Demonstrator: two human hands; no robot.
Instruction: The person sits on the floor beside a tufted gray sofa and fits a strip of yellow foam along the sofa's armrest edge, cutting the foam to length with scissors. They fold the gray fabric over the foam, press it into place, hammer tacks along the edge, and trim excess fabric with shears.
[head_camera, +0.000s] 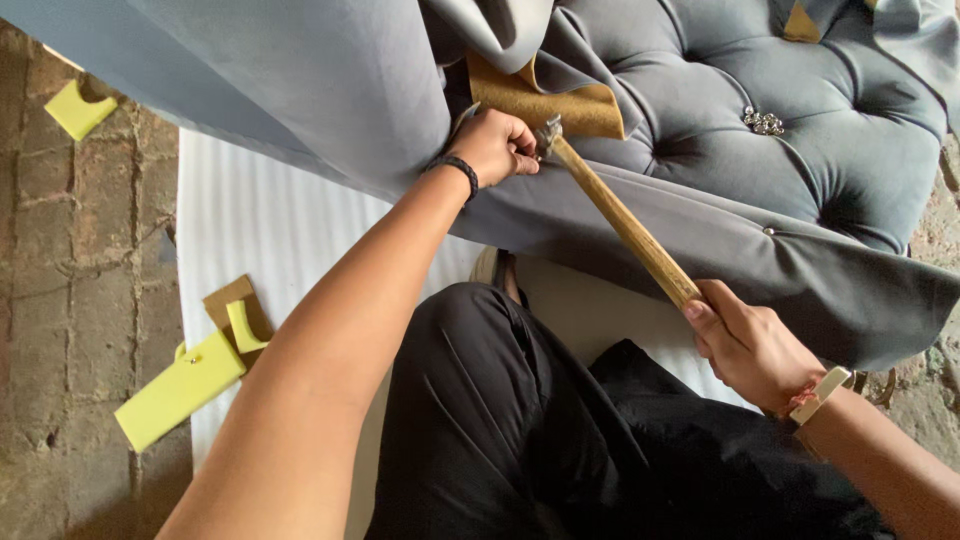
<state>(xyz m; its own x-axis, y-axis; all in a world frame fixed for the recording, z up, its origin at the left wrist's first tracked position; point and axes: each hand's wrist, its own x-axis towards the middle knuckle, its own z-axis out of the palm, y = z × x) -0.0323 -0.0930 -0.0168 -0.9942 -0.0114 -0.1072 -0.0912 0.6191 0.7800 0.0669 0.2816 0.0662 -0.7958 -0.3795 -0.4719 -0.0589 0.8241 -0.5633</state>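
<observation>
The right hand (750, 345) is wrapped tight around the lower end of a wooden hammer (625, 225) handle, fingers curled under it and thumb on top, with a pale strap at the wrist. The handle runs up and to the left from that grip, and its small metal head sits against the grey fabric (330, 90) right beside the left hand (495, 145). That left hand is bunched into a fist, fingertips pinched together on the cloth at the hammer's head (whatever it may hold between them is too small to make out), and a black band circles its wrist. Just above the fist a tan backing (540, 100) shows under the folded grey cloth. Further right is the tufted grey cushion (800, 130), with a small cluster of shiny studs (764, 122) lying in one of its dimples. Below the hands are the person's black trousers (560, 430), over a white sheet (260, 220) spread on a brick floor (70, 260). Yellow foam scraps (180, 390) and a bit of cardboard (225, 298) lie at the sheet's left edge.
</observation>
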